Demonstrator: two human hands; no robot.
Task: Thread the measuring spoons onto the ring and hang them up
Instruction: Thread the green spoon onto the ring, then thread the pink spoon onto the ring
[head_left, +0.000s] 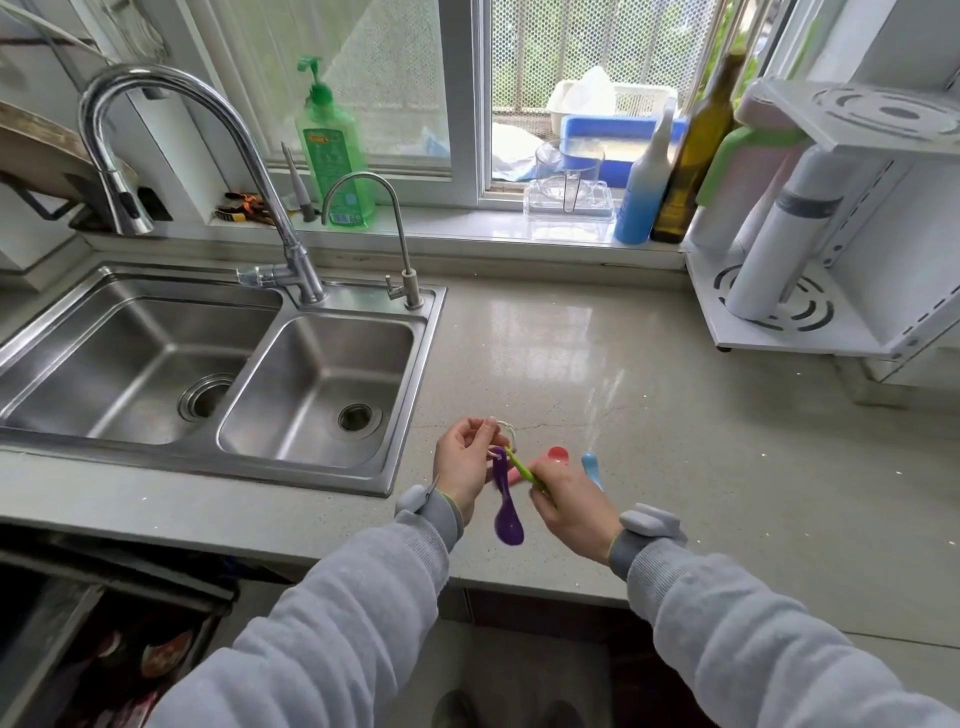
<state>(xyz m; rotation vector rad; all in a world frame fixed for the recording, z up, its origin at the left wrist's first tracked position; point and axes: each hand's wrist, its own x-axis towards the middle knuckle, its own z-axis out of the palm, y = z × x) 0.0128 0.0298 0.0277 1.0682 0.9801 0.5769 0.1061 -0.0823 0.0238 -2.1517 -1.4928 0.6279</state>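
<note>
Ring (506, 434), white, sits pinched in the left hand's (464, 467) fingertips above the bench (649, 415), with a purple spoon (506, 512) dangling from it. The right hand (569, 506) is closed around a green spoon (522, 467), whose handle end points at the ring. Just beyond the right hand, a red spoon (557, 455) and a blue spoon (590, 464) lie on the bench. The sink (260, 457) is left of the hands.

I'm standing in a home kitchen: double steel sink (218, 364) at the counter's (597, 374) left edge, dish soap (335, 150) sitting on the windowsill.
</note>
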